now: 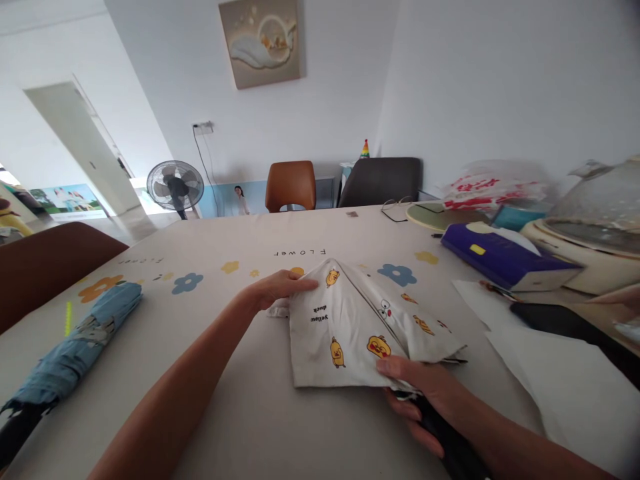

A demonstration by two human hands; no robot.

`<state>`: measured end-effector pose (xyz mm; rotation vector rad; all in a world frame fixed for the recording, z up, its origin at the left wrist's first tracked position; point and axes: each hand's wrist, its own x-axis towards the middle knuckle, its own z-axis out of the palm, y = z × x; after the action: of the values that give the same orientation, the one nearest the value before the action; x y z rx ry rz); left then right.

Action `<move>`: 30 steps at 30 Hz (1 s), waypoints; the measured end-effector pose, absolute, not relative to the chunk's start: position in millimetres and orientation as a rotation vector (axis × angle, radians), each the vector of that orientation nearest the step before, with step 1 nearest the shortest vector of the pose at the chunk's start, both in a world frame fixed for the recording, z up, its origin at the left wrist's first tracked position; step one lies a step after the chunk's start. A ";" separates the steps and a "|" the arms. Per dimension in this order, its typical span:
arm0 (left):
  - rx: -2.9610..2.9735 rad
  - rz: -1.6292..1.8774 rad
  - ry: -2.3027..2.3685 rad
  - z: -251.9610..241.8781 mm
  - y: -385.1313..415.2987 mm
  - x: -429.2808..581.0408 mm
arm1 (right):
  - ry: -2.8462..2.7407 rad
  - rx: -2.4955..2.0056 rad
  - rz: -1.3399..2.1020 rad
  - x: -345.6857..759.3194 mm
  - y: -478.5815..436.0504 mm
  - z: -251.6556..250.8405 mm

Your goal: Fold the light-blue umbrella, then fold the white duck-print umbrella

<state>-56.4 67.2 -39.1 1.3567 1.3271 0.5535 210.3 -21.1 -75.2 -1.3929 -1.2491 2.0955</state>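
Observation:
White cloth printed with yellow ducks point(320, 353) spreads above the table in front of me, rising to a peak with a dark line down from it. My left hand point(283, 288) pinches its upper left edge. My right hand point(425, 387) is closed around a black handle point(445, 430) at the lower right, its thumb pressing on the cloth's lower edge. Whether cloth and handle are one thing, such as an umbrella, I cannot tell. A small white bit point(278, 309) shows under my left hand. Left of me lies a furled blue umbrella point(80, 353) with a black handle.
The flower-printed table point(240, 407) holds a purple box point(500, 257), white paper sheets point(565, 387), a black flat object point(565, 327), glasses point(395, 212) and a plastic bag point(493, 187) on the right. Chairs point(291, 183) stand around it; a fan point(175, 187) stands beyond.

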 end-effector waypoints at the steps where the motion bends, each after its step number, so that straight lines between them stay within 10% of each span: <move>1: 1.347 0.546 1.318 -39.8 67.7 -59.9 | -1.241 -1.384 2.104 210.5 -20.8 -76.2; 30: 1.449 1.148 1.378 -9.7 -3.9 60.2 | -1.529 -1.530 1.245 186.6 -16.3 -26.6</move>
<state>60.2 -3.9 -9.7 1.4493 1.3776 1.1481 186.6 -16.3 -26.6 -1.5302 -1.5286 1.2455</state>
